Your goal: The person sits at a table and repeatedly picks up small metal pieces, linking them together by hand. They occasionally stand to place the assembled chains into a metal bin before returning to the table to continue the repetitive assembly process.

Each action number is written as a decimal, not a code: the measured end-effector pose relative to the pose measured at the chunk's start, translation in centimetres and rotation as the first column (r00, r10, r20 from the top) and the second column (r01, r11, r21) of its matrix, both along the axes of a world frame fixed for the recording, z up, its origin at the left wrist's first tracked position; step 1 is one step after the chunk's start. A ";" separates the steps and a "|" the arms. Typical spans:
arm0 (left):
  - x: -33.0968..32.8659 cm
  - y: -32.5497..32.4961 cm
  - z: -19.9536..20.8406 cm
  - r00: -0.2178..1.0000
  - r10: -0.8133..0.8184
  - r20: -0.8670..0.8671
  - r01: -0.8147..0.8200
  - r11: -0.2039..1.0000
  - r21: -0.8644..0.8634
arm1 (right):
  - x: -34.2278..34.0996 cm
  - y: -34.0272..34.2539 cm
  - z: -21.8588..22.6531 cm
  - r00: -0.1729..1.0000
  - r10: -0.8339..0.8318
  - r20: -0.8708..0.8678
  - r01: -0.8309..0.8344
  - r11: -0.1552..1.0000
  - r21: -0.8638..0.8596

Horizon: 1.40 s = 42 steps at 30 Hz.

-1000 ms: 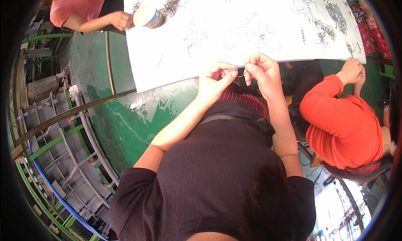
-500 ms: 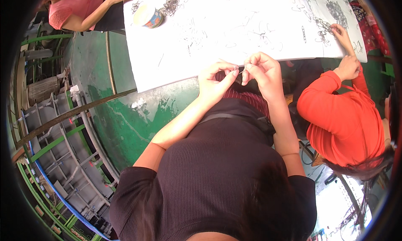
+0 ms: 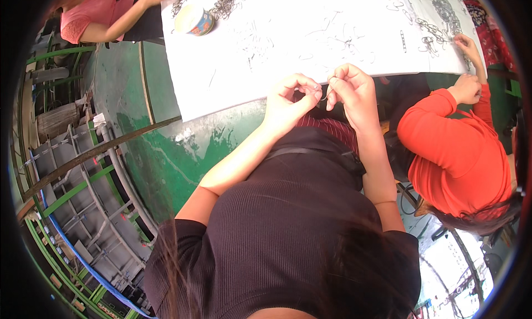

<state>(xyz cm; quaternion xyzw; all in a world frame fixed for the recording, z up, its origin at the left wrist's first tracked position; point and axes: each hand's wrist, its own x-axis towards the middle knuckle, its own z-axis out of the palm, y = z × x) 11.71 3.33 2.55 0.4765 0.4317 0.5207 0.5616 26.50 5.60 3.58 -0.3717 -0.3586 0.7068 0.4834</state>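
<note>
Just off the near edge of the white-covered table, my two hands meet in front of my waist. Thumb and fingertips of my left hand are pinched together on a tiny piece, mostly hidden by the fingers. My right hand pinches a thin dark curved strand, which spans the small gap toward the left fingertips. Whether it is wire, cord or rubber is too small to tell. Similar thin dark pieces lie scattered over the table beyond my hands.
A tub with a blue printed side stands at the table's far left, beside a dark pile. A person in pink works there. At right, a person in red-orange reaches onto the table. Metal racking lines the left.
My right hand has risen slightly and drawn a little away from the left, showing the strand between them. The right-hand person's hand has shifted right over the table.
</note>
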 end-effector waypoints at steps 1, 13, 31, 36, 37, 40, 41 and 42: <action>0.0 0.1 0.0 0.999 0.010 -0.043 -0.009 0.999 0.038 | 0.0 0.0 0.0 1.000 -0.014 0.011 0.014 1.000 -0.007; -0.9 0.4 -1.1 0.871 0.209 -0.445 0.049 0.864 0.501 | -1.2 -1.1 1.4 0.982 -0.189 0.020 0.179 0.956 0.232; -5.0 9.7 -8.1 0.289 0.082 -0.954 0.149 0.980 0.130 | -0.7 -1.1 1.3 0.913 -0.299 0.277 0.142 0.871 0.471; -2.3 6.4 -5.9 0.989 0.137 0.060 -0.130 0.984 -0.119 | -0.6 -0.9 1.0 0.913 -0.284 0.294 0.159 0.909 0.386; -1.6 5.3 -4.9 0.971 0.128 0.201 -0.093 0.980 -0.176 | -0.6 -1.0 0.7 0.910 -0.279 0.308 0.153 0.914 0.377; 0.3 3.0 -1.1 0.871 0.094 0.483 0.041 0.965 -0.261 | -1.0 -0.7 0.1 0.905 -0.252 0.343 0.115 0.921 0.373; 1.0 2.6 -0.3 0.861 0.106 0.498 0.037 0.962 -0.269 | -1.0 -0.6 0.1 0.900 -0.255 0.354 0.108 0.917 0.384; 1.4 2.2 0.2 0.850 0.119 0.513 0.031 0.961 -0.274 | -1.2 -0.6 0.1 0.895 -0.256 0.364 0.099 0.912 0.399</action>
